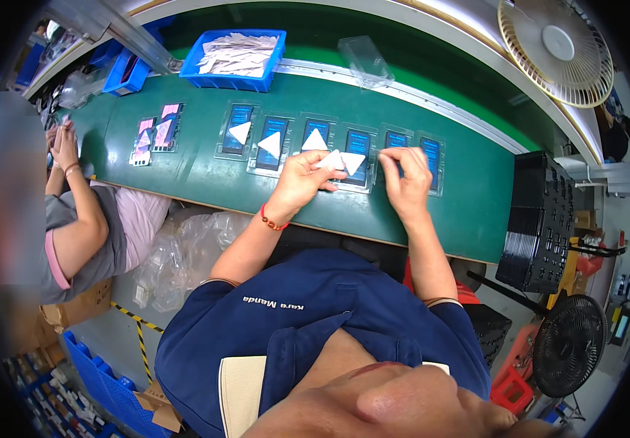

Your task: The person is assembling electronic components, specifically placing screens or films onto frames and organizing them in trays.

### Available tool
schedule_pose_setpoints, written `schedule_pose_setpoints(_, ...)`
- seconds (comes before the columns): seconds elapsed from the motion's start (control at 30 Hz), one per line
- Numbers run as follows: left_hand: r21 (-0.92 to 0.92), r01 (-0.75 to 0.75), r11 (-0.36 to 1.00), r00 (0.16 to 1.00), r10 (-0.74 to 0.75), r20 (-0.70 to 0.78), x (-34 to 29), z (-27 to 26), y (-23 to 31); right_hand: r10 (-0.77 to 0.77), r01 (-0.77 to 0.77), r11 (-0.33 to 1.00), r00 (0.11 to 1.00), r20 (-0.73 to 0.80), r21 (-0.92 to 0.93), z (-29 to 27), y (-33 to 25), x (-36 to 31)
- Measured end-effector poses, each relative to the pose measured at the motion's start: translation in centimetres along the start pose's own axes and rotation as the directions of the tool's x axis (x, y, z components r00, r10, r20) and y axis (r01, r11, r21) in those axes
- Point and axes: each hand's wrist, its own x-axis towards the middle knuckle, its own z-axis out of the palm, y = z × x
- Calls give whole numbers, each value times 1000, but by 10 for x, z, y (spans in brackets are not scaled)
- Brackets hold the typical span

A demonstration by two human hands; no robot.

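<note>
A row of dark phones with lit blue screens lies in clear plastic trays on the green table. White triangular pieces rest on the leftmost phone (237, 148), the second phone (264, 161), the third phone (313, 125) and the fourth phone (359, 139). My left hand (302, 182) is over the third and fourth trays, its fingers closed on white triangular pieces (332, 160). Over the fifth phone (396, 139) and beside the rightmost phone (432, 155), my right hand (408, 179) has thumb and forefinger pinched together; anything between them is too small to make out.
A blue bin (235, 82) full of white slips stands at the back, with a clear empty tray (366, 62) to its right. Pink-screened phones (169, 125) lie left, near a seated co-worker's hands (64, 146). Stacked black trays (534, 223) border the table's right end.
</note>
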Motion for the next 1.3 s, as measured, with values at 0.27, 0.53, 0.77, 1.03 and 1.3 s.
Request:
schedule_pose_setpoints(0.27,79,7,997,1000,-7,5,1,10,5,-155,216,903,970,187,-371,-18,21,-12)
schedule_pose_setpoints(0.53,133,-49,990,970,15,242,1,49,-6,379,-481,727,876,298,490,-10,4,-29)
schedule_pose_setpoints(0.77,358,-318,878,944,330,28,-6,38,-15,633,-632,755,772,61,175,-52,91,-20)
schedule_pose_setpoints(1.03,848,-525,74,638,694,335,-12,35,-25,215,-345,691,937,-275,-635,-135,80,-24)
schedule_pose_setpoints(1.3,866,-499,14,665,647,373,-18,35,-29,623,-608,213,688,-373,-765,-283,95,-61)
